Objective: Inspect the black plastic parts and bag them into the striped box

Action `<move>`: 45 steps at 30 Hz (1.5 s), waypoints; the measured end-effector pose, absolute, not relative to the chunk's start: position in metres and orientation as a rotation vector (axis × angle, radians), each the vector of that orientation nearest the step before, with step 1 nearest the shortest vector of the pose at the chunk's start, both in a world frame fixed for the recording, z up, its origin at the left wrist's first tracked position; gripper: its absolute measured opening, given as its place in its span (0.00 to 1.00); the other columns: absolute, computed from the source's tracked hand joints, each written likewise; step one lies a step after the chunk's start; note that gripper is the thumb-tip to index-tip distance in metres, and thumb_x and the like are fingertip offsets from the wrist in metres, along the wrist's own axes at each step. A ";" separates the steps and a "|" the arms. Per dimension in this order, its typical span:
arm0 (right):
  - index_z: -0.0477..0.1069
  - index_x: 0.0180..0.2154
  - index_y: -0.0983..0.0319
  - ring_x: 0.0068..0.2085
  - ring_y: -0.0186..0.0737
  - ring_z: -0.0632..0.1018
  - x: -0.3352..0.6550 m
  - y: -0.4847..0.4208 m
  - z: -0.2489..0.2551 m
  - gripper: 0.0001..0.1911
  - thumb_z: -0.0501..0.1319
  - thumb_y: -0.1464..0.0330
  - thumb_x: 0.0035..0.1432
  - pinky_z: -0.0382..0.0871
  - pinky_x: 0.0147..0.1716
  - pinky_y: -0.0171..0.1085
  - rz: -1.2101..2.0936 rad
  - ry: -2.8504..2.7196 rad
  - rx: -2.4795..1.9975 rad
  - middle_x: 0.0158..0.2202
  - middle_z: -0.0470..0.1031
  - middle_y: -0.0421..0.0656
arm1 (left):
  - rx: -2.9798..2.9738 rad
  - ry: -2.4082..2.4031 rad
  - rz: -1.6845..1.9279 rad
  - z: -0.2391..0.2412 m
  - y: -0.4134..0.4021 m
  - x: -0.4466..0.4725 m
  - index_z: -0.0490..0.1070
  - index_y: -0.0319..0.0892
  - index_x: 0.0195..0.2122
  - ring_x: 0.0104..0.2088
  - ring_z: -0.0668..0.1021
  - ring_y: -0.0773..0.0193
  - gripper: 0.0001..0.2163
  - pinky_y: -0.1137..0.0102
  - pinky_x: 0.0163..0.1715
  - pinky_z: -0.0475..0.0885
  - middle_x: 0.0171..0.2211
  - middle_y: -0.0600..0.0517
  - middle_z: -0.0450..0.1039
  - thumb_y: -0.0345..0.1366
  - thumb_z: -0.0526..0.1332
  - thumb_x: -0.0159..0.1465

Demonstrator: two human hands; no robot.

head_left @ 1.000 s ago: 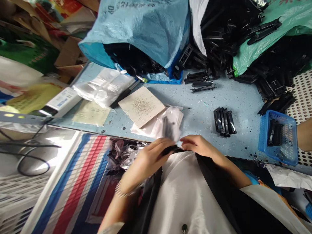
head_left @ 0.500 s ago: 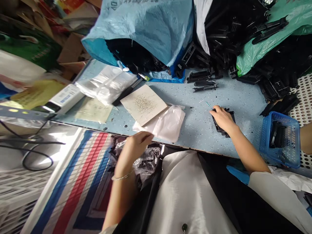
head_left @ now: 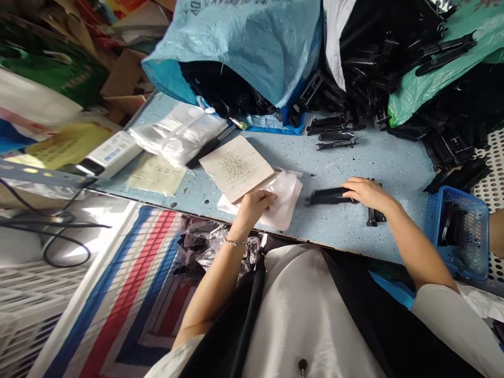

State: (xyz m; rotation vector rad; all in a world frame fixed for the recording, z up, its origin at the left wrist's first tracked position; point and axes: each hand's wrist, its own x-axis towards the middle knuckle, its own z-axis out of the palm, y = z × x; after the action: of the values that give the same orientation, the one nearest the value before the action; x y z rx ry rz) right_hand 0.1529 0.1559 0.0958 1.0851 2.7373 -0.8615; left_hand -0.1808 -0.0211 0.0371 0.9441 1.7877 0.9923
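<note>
My left hand [head_left: 255, 208] is over a stack of thin clear plastic bags [head_left: 286, 197], its thumb and fingers pinched together on the top bag. My right hand [head_left: 368, 193] grips one end of a long black plastic part [head_left: 327, 196], which points left toward the bags and is blurred by motion. Beside and partly under that hand lie other black plastic parts [head_left: 376, 214] in a small group. A square pale board [head_left: 236, 168] with small granules in its middle rests partly on the bags.
Behind are a blue woven sack [head_left: 244, 47] and a green bag [head_left: 425, 84], with heaps of black parts. At right stands a blue basket [head_left: 457, 231] holding black parts, a person's arm [head_left: 496, 233] beside it. Wrapped plastic bags [head_left: 181, 131] lie at left.
My left hand has moved up and right from the table edge onto the plastic bags. My right hand has drawn one black part out leftward from the group.
</note>
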 end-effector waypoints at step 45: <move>0.72 0.39 0.66 0.15 0.22 0.55 0.160 -0.009 0.016 0.17 0.58 0.57 0.69 0.49 0.10 0.19 -3.186 0.173 0.491 0.21 0.66 0.34 | 1.692 1.969 1.383 0.023 -0.037 -0.142 0.62 0.49 0.68 0.54 0.77 0.59 0.27 0.68 0.42 0.78 0.61 0.40 0.68 0.24 0.53 0.68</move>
State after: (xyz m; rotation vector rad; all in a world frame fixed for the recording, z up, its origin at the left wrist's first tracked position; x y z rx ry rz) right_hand 0.1604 -0.0091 0.0155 0.4908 0.1725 -3.1862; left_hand -0.1417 -0.0367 0.0227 1.6922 1.9692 1.3828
